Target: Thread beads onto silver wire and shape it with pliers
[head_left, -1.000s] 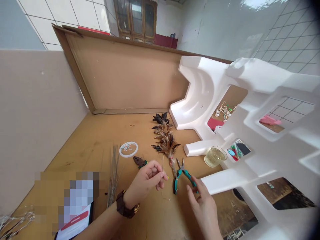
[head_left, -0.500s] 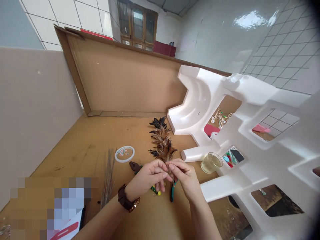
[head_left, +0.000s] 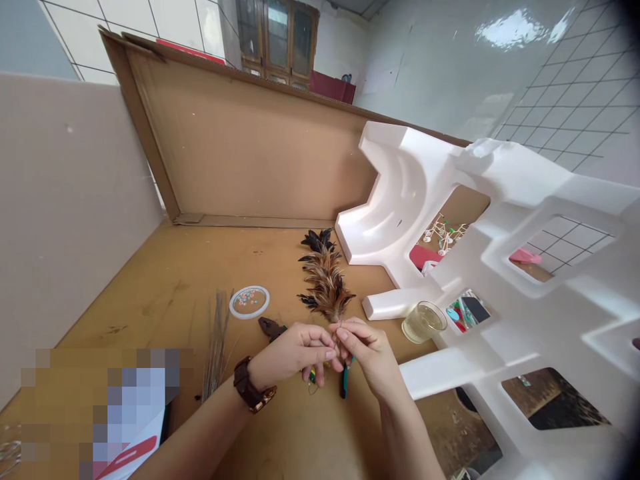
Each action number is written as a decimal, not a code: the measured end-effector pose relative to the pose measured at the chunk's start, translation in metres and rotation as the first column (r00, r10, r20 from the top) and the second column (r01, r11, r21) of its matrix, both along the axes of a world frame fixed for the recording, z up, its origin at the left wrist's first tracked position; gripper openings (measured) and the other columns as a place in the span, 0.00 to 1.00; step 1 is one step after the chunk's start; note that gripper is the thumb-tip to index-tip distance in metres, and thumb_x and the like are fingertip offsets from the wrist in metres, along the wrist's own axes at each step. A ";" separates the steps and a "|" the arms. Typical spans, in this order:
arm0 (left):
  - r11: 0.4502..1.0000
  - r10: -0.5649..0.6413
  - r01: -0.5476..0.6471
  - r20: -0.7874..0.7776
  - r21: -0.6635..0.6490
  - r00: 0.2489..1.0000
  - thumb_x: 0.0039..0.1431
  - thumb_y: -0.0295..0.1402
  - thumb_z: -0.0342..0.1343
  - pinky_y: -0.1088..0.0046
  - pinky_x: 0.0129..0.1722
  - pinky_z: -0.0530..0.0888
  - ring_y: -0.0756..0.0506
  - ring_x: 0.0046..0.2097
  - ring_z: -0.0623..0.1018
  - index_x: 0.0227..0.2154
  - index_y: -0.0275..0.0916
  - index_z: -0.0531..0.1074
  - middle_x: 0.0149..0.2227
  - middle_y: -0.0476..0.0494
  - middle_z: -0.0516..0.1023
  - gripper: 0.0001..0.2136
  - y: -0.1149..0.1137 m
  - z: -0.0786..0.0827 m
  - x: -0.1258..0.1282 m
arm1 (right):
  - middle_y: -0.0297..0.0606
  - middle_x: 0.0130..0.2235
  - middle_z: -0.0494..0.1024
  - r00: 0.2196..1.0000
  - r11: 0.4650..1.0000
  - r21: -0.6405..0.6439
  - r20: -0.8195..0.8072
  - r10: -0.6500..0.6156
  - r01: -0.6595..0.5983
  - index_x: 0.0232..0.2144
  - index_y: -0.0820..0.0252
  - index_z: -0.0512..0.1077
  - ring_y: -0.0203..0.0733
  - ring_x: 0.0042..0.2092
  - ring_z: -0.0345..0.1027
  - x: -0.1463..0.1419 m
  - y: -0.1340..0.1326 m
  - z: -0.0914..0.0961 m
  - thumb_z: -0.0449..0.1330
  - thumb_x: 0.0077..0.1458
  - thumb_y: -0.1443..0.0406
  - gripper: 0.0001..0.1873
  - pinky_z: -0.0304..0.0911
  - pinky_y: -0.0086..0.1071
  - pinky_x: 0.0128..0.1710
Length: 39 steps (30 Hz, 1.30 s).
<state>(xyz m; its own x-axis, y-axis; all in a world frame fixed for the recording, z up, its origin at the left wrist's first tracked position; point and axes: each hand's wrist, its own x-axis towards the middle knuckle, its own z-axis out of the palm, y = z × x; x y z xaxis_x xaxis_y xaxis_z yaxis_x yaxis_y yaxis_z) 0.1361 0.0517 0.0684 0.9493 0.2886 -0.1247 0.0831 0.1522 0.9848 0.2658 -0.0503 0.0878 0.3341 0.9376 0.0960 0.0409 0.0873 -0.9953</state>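
Observation:
My left hand [head_left: 313, 348] and my right hand [head_left: 364, 345] meet at the near end of a row of brown and black feathers [head_left: 325, 277]. Both are closed in a pinch, fingertips almost touching. A thin wire loop [head_left: 313, 389] hangs below my left fingers. What my right fingertips grip is too small and covered to make out. Pliers [head_left: 273, 328] lie partly under my left hand, jaws showing, with a bit of yellow-green handle below. Beside my right hand rests a teal-handled tool [head_left: 345, 382], its upper part covered by the fingers.
Left of the hands lie several thin wires [head_left: 215, 347] and a round white-rimmed dish [head_left: 249, 303] with small coloured pieces. A glass of yellowish liquid [head_left: 424, 323] stands at right, against a large white foam packing piece [head_left: 380, 252]. A cardboard panel [head_left: 250, 147] walls off the back.
Both hands stay pinched together at the feather row's near end, with slight finger movement. The wire loop now shows under my left hand. The view has shifted slightly.

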 end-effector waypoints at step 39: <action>0.939 0.250 -0.287 0.196 0.189 0.948 0.53 0.34 0.54 0.74 0.32 0.71 0.50 0.30 0.73 0.28 0.36 0.69 0.26 0.48 0.72 0.06 0.009 0.021 -0.018 | 0.33 0.22 0.75 0.984 0.975 -0.159 -0.113 0.141 -0.158 0.26 0.64 0.72 0.26 0.16 0.54 -0.013 -0.003 -0.015 0.59 0.49 0.59 0.12 0.50 0.23 0.17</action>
